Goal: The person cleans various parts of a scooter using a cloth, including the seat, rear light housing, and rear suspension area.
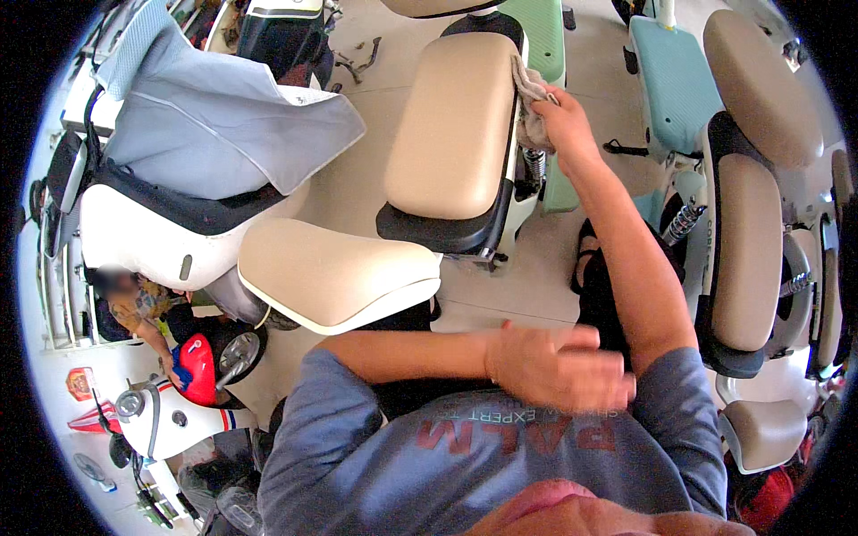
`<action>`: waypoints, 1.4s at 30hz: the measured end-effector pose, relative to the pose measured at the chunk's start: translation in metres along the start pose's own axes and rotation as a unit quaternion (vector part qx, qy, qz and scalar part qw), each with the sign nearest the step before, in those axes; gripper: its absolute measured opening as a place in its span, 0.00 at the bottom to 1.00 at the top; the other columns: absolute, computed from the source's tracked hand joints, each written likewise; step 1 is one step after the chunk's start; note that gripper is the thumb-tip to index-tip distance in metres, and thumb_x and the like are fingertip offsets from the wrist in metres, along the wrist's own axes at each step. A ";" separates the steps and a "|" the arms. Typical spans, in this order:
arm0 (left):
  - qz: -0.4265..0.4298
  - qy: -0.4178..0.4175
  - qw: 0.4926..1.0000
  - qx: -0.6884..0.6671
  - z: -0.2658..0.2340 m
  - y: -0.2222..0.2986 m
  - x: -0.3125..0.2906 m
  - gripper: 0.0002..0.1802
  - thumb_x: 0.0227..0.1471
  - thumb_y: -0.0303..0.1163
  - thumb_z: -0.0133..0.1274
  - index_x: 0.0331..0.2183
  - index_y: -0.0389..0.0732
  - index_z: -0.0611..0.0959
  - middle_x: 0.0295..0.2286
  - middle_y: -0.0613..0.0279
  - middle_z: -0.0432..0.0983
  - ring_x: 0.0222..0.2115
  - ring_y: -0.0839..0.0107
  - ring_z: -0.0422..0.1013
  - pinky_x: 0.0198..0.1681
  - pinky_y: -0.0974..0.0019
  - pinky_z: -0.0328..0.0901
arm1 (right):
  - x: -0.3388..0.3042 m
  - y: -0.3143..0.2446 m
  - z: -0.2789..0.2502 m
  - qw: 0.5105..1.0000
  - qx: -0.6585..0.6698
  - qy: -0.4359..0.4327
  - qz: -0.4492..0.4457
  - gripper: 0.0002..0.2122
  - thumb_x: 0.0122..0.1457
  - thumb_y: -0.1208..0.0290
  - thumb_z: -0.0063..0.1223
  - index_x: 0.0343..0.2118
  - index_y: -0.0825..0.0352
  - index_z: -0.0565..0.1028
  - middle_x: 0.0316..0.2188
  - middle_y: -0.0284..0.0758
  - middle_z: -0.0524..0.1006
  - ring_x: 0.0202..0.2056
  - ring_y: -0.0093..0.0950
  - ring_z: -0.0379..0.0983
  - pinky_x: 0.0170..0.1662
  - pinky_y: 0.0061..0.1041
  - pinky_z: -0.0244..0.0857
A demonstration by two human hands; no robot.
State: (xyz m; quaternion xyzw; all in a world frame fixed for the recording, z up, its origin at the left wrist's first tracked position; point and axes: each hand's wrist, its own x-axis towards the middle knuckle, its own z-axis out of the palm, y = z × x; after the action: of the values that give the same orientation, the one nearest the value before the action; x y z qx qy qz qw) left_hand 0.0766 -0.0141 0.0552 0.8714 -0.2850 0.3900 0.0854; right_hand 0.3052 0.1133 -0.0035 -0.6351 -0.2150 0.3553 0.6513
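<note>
Nearest the lens lay the person's own blue-grey shirt front (500,456), and across it the left hand (559,366), folded in against the chest and resting on the right upper arm; its fingers were loosely curled, neither spread nor fisted, and it had hold of nothing.

Up and to the right from there, the right arm ran out at nearly full stretch to the right hand (565,121); that hand was closed around a bunched pale cloth (531,107), pressing it against the right-hand edge of a tan scooter seat (456,125); the cloth lay just where seat edge and hand met, touching both. The seat's long axis ran away from the person, near end low in the view, far end high; the cloth sat toward the far end of that edge; so the right hand was on the work and the left well apart from it.

A second cream seat (335,272) stood nearer, to the left; a white scooter under a grey-blue cover (214,125) stood beyond that; more tan-seated scooters (749,250) lined the right. I saw no open container and so no contents to report. Far left, another person crouched by a red-and-white scooter (170,415).
</note>
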 end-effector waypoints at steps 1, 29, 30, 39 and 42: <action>-0.028 -0.064 0.995 -0.069 -0.004 -0.019 0.001 0.23 0.54 0.35 0.45 0.52 0.41 0.71 0.53 0.59 0.66 0.53 0.63 0.63 0.52 0.57 0.63 | 0.001 0.000 -0.001 1.000 -0.003 -0.004 0.003 0.18 0.56 0.75 0.48 0.51 0.68 0.70 0.38 0.35 0.75 0.40 0.24 0.70 0.45 0.24 0.62; -0.617 -0.197 0.714 0.265 -0.126 -0.146 -0.188 0.19 0.56 0.37 0.45 0.46 0.38 0.78 0.43 0.47 0.75 0.45 0.52 0.70 0.47 0.58 0.65 | -0.007 -0.016 0.001 0.993 0.111 -0.012 0.047 0.19 0.55 0.76 0.47 0.52 0.69 0.69 0.40 0.39 0.75 0.39 0.30 0.73 0.42 0.29 0.68; -0.671 -0.087 0.722 0.146 -0.124 -0.156 -0.181 0.21 0.57 0.38 0.45 0.50 0.38 0.75 0.47 0.48 0.72 0.48 0.56 0.68 0.51 0.61 0.62 | -0.004 -0.014 -0.001 0.992 0.113 -0.023 0.043 0.19 0.55 0.76 0.47 0.52 0.70 0.68 0.40 0.39 0.75 0.39 0.30 0.73 0.42 0.29 0.68; -0.689 0.184 0.613 -0.339 -0.091 -0.179 -0.129 0.35 0.59 0.42 0.46 0.61 0.37 0.57 0.58 0.56 0.60 0.57 0.69 0.58 0.59 0.68 0.52 | -0.003 -0.007 -0.003 0.997 0.070 0.013 0.020 0.22 0.56 0.75 0.48 0.55 0.66 0.67 0.43 0.41 0.75 0.42 0.32 0.72 0.46 0.29 0.66; -0.706 0.190 0.586 -0.349 -0.096 -0.177 -0.107 0.36 0.58 0.43 0.47 0.61 0.37 0.58 0.57 0.56 0.61 0.55 0.69 0.60 0.58 0.69 0.53 | -0.013 -0.010 0.006 0.999 0.044 0.011 0.001 0.22 0.57 0.73 0.47 0.57 0.62 0.66 0.45 0.38 0.73 0.44 0.29 0.70 0.48 0.28 0.63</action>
State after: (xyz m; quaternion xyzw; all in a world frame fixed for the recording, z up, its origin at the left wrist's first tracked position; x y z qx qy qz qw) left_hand 0.0581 0.2134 0.0556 0.6078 0.3289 0.2341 0.6839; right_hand 0.2940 0.1081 0.0096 -0.6101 -0.1915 0.3582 0.6803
